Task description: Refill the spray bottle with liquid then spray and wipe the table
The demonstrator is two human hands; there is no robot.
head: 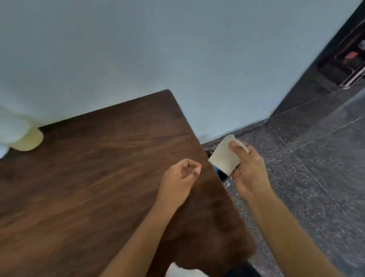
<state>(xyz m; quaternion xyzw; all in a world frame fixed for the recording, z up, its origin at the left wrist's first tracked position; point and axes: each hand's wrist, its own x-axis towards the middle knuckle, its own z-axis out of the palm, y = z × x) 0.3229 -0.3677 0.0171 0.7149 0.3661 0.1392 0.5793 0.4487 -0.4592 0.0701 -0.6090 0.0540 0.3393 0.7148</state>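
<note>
Right hand (250,173) is gripping a folded pale cloth (223,155) between thumb and curled fingers, holding it just off the table's (95,173) right edge, over the dark floor (325,163). Left hand (182,176) is hovering over the table near that same edge, fingers curling into a loose fist, holding nothing. A blurred pale yellow object (28,140) is sitting at the far left edge, too smeared to identify.
</note>
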